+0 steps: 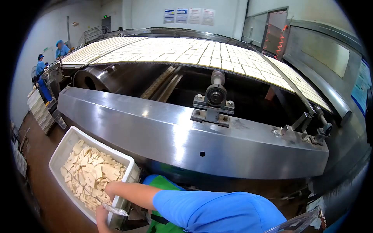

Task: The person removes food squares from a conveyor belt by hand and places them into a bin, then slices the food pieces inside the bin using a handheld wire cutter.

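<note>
Right hand point(111, 189) reaches into white rectangular plastic tub point(133, 174); fingers hidden, grip can't be told. Left hand point(101, 214) at tub's near corner, beside crinkled clear-plastic-wrapped strip point(115, 210); grip unclear. Pale flat broken pieces point(89, 171) heaped in tub, at right hand. Brushed-steel beam point(155, 130) beside tub.

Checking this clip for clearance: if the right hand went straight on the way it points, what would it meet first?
Most likely the pale broken pieces heaped in the white bin: the right hand is over or among them, though its depth is hard to judge.
</note>
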The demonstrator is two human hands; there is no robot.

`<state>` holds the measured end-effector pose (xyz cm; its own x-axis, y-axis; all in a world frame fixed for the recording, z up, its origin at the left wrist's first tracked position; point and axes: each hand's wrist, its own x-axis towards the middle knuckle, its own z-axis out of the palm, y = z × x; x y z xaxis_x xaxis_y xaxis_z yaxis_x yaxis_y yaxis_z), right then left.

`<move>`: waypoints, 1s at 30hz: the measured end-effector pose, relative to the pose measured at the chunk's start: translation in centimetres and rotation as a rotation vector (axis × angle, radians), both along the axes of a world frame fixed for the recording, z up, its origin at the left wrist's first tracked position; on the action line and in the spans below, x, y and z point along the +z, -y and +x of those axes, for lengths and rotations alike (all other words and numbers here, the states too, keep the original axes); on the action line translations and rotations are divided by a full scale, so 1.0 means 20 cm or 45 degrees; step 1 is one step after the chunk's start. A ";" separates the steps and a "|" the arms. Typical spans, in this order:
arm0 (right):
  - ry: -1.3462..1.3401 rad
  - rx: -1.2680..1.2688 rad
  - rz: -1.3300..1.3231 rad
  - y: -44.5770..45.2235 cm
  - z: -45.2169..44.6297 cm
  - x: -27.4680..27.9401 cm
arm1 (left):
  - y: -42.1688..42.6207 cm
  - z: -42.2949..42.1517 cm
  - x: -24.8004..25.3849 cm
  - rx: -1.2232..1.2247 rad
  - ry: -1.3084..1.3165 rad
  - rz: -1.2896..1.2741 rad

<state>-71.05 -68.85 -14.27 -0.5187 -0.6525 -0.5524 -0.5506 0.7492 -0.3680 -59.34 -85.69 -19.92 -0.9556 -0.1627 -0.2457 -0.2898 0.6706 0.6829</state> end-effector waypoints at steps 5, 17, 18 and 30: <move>-0.014 0.091 -0.181 -0.06 0.03 0.04 | 0.05 -0.07 -0.21 0.070 -0.073 0.027; -0.083 0.685 -0.197 0.12 -0.17 -0.31 | -0.01 -0.06 -0.12 -0.023 0.030 -0.307; 0.041 0.557 -0.458 0.10 -0.18 -0.36 | -0.08 0.00 0.07 0.040 0.036 -0.298; 0.110 0.493 -0.651 0.09 -0.14 -0.27 | -0.04 -0.04 -0.05 0.224 -0.257 -0.054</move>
